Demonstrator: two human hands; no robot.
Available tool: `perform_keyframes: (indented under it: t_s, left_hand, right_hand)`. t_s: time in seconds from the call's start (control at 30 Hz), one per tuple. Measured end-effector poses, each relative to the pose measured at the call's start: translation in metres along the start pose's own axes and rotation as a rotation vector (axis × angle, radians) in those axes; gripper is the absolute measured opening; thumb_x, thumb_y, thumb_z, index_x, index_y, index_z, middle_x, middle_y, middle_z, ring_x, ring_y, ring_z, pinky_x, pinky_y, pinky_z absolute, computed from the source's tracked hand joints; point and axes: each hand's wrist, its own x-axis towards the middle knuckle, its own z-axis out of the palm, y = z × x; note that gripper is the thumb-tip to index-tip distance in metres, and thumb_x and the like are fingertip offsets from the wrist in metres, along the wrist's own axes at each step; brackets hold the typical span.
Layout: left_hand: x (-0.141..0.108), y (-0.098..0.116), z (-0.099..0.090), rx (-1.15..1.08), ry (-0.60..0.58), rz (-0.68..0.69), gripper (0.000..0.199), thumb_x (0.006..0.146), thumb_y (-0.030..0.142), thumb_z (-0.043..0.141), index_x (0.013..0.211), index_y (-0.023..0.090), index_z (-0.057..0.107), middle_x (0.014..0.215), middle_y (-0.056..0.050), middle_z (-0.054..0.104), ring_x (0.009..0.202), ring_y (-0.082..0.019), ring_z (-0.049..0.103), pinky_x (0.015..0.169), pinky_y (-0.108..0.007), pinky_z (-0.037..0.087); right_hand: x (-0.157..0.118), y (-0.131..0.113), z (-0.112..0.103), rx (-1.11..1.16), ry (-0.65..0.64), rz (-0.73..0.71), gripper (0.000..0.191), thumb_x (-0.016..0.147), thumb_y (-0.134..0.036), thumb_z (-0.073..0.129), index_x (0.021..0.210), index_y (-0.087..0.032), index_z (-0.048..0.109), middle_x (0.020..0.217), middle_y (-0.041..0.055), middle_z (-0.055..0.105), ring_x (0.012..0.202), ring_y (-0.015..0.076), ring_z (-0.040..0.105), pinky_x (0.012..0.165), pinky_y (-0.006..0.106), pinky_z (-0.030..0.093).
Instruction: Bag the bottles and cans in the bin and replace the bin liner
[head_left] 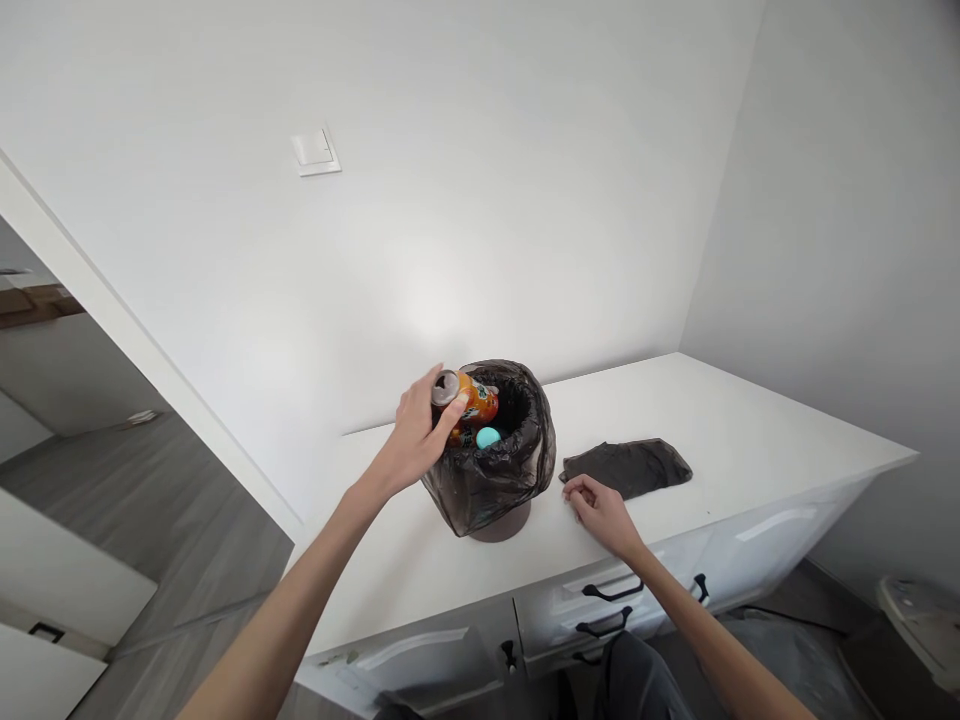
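My left hand (421, 425) is wrapped around an orange drink can (480, 398), its silver top toward me and to the left. The can lies tilted at the mouth of a small bin (504, 525) lined with a dark plastic bag (525, 455). A turquoise rounded thing (488, 437) shows inside the liner, and part of another orange item is beneath the can. My right hand (600, 508) rests on the white cabinet top with fingers curled in. Just behind it lies a flat, folded black plastic bag (637, 466); I see no grip on it.
The white cabinet (750, 410) stands against the wall, with black handles (611, 590) on its front. A light switch (315, 150) is on the wall. An open doorway with grey floor (210, 530) is at the left. A whitish appliance (919, 620) stands at the lower right.
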Motion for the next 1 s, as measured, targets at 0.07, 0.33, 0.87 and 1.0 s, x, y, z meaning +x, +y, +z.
perform_keyframes:
  t_s: [0.07, 0.33, 0.87, 1.0]
  left_hand:
    - [-0.006, -0.012, 0.004, 0.053, -0.053, 0.016, 0.06, 0.108, 0.056, 0.038, 0.161, 0.029, 0.035, 0.165, -0.01, 0.041, 0.157, -0.029, 0.03, 0.129, -0.055, 0.026]
    - [-0.119, -0.125, 0.013, 0.127, 0.169, -0.328, 0.063, 0.108, 0.057, 0.028, 0.164, 0.028, 0.033, 0.168, -0.012, 0.039, 0.158, -0.029, 0.031, 0.128, -0.055, 0.028]
    - [-0.227, -0.232, 0.032, 0.714, -0.147, -0.421, 0.071, 0.105, 0.05, 0.03, 0.16, 0.009, 0.044, 0.168, -0.016, 0.037, 0.158, -0.038, 0.029, 0.127, -0.058, 0.028]
    - [-0.228, -0.232, 0.032, 0.729, -0.134, -0.416, 0.07, 0.104, 0.049, 0.031, 0.16, 0.009, 0.045, 0.168, -0.015, 0.038, 0.158, -0.038, 0.03, 0.127, -0.056, 0.028]
  right_hand:
    - [0.0, -0.002, 0.0, 0.006, -0.008, 0.009, 0.02, 0.086, -0.036, 0.051, 0.086, -0.023, 0.067, 0.068, 0.0, 0.064, 0.062, 0.0194, 0.058, 0.066, 0.031, 0.043]
    - [-0.001, -0.003, 0.001, -0.002, 0.0, -0.003, 0.02, 0.085, -0.036, 0.051, 0.085, -0.023, 0.067, 0.066, 0.0002, 0.063, 0.061, 0.019, 0.056, 0.065, 0.03, 0.042]
    - [-0.001, 0.004, 0.005, -0.097, -0.006, 0.002, 0.02, 0.086, -0.036, 0.051, 0.086, -0.024, 0.068, 0.068, -0.0011, 0.064, 0.063, 0.0192, 0.058, 0.067, 0.031, 0.043]
    - [-0.002, 0.002, 0.006, -0.111, 0.0, 0.001, 0.021, 0.086, -0.037, 0.051, 0.086, -0.024, 0.068, 0.066, -0.0008, 0.063, 0.063, 0.0199, 0.058, 0.066, 0.031, 0.043]
